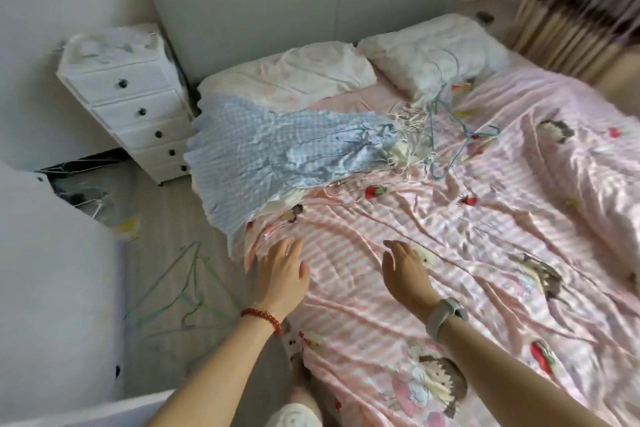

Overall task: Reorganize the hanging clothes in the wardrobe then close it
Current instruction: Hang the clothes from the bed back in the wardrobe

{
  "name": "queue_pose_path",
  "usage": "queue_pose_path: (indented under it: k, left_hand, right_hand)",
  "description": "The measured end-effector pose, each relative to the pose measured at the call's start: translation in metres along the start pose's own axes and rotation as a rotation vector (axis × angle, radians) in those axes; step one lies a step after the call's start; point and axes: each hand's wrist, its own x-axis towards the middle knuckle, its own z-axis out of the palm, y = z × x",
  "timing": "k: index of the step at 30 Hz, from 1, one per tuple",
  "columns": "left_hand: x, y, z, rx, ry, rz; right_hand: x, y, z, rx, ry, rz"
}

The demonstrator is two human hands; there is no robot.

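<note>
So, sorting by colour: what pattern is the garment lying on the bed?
Light blue and white check, on the garment, head view.

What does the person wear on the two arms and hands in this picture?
Both forearms are bare, with no sleeves in view. The left hand has a thin bracelet of small red beads round its wrist. The right hand has a pale grey watch with a smooth band on its wrist. No rings or gloves show.
</note>
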Motion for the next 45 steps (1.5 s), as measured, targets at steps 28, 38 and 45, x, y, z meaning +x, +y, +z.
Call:
queue_pose_path:
  k: [28,38,45]
  left_hand:
    - [0.376,-0.071,0.119,0.028,-0.041,0.217]
    - [0.359,-0.051,0.082,-0.268,-0.15,-0.075]
    - [0.318,-0.064,0.074,-0.072,-0.496,-0.037]
  right_hand:
    - [0.356,0.089,0.019,-0.29,0.159,0.469]
    - [0.348,0.096,0.02,0.762,0.637,0.842]
    - [0.337,0.079,0.023,0.032,0.488,0.633]
